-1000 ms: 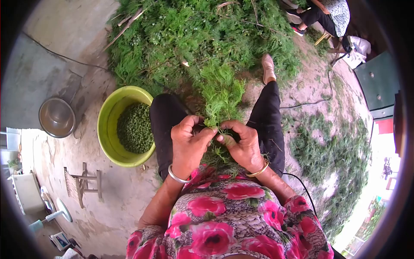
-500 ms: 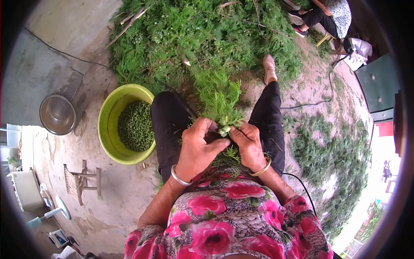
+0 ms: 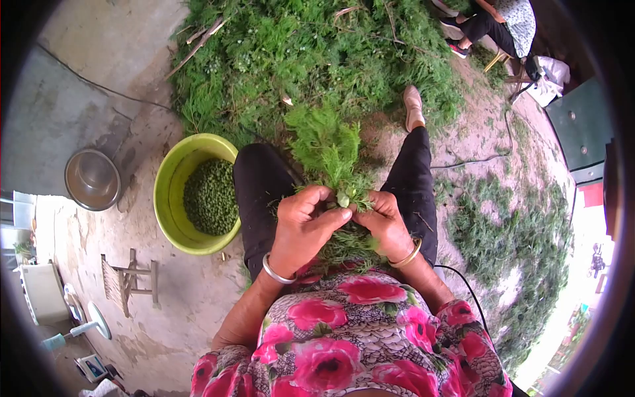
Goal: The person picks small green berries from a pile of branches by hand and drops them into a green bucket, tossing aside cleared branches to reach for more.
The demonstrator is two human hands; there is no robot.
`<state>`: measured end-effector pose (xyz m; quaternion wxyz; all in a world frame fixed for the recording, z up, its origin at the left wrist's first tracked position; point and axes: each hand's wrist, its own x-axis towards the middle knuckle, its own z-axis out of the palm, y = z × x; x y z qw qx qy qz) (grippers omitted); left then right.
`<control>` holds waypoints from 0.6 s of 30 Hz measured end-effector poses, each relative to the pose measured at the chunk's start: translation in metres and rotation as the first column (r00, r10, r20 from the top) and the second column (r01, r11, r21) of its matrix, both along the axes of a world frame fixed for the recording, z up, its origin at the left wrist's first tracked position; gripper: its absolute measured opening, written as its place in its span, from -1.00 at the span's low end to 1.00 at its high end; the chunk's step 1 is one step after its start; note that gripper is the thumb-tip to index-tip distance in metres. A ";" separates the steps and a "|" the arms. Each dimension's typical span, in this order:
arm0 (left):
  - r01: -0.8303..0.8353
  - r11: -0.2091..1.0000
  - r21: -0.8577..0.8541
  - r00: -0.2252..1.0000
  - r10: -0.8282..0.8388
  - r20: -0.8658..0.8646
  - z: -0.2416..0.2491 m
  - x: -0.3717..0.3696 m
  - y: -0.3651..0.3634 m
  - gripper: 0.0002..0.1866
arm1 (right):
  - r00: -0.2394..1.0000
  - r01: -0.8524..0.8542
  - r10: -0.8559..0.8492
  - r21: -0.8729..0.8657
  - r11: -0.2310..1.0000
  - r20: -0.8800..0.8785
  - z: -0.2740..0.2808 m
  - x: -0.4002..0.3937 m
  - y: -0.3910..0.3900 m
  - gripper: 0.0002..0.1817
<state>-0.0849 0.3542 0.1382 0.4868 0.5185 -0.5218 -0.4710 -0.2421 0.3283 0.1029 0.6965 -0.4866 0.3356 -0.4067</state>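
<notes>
A feathery green evergreen sprig (image 3: 324,142) points away from me, between my knees. My left hand (image 3: 301,225) is closed around its near end, thumb and fingers pinched. A small cluster of pale green seed cones (image 3: 342,198) shows between the two hands. From the other side, my right hand (image 3: 387,228) pinches the same foliage beside the cones, its fingertips almost meeting the left thumb. Loose green bits lie in my lap below the hands. Left of my knee stands a yellow-green bucket (image 3: 162,215), partly filled with small green cones (image 3: 210,198).
A big heap of cut evergreen branches (image 3: 297,53) lies ahead. More cuttings (image 3: 509,238) cover the floor at right. A metal basin (image 3: 92,178) and a small wooden stool (image 3: 132,281) stand at left. Another person (image 3: 499,26) sits at the upper right. A cable (image 3: 469,162) crosses the floor.
Both hands have shifted slightly, the right fingers now closer to the left thumb. The sprig has tilted a little to the left. The view has moved slightly.
</notes>
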 end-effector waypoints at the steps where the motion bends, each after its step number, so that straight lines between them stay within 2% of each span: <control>1: 0.052 0.990 0.135 0.981 -0.026 -0.190 0.001 0.002 0.001 -0.88 | 0.997 0.007 -0.013 0.068 0.998 0.080 0.003 0.000 0.000 -0.89; 2: 0.128 0.958 0.256 0.927 -0.024 -0.374 0.002 0.003 0.002 -0.92 | 0.997 0.009 -0.015 0.066 0.998 0.080 0.006 -0.002 0.000 -0.89; 3: 0.128 0.958 0.256 0.927 -0.024 -0.374 0.002 0.004 0.001 -0.92 | 0.996 -0.017 0.011 0.074 0.997 0.085 0.008 -0.005 -0.001 -0.89; 5: 0.217 0.896 0.386 0.667 0.153 -0.730 0.002 0.005 0.000 -0.93 | 0.995 -0.043 0.036 0.082 0.996 0.091 0.012 -0.010 -0.003 -0.90; 6: 0.273 0.886 0.374 0.596 0.150 -0.789 -0.007 0.009 -0.001 -0.90 | 0.996 -0.073 0.070 0.063 0.995 0.055 0.014 -0.012 -0.004 -0.89; 8: 0.311 0.878 0.365 0.556 0.143 -0.819 -0.017 0.012 0.000 -0.89 | 0.995 -0.103 0.102 0.044 0.994 0.018 0.017 -0.012 -0.003 -0.88; 10: 0.380 0.862 0.334 0.482 0.124 -0.867 -0.022 0.014 0.000 -0.85 | 0.990 0.032 -0.051 0.145 0.989 0.129 0.018 -0.008 0.002 -0.86; 11: 0.381 0.862 0.334 0.482 0.124 -0.867 -0.021 0.012 0.001 -0.85 | 0.990 0.032 -0.051 0.145 0.989 0.129 0.016 -0.008 0.002 -0.86; 13: 0.251 0.896 0.366 0.555 0.177 -0.813 -0.014 0.008 0.000 -0.81 | 0.990 0.032 -0.046 0.110 0.993 0.134 0.009 -0.010 0.001 -0.86; 15: 0.246 0.916 0.317 0.561 0.133 -0.817 -0.013 0.006 0.002 -0.74 | 0.997 0.016 -0.023 0.098 0.995 0.079 0.016 -0.008 -0.002 -0.88; 17: 0.013 0.951 0.308 0.631 0.231 -0.741 -0.005 -0.004 0.003 -0.78 | 1.000 -0.001 -0.001 0.085 0.996 0.025 0.015 -0.007 -0.003 -0.89; 18: 0.028 0.949 0.313 0.659 0.218 -0.720 -0.003 -0.002 0.002 -0.82 | 0.999 0.003 -0.002 0.026 1.000 -0.037 0.009 -0.009 -0.004 -0.89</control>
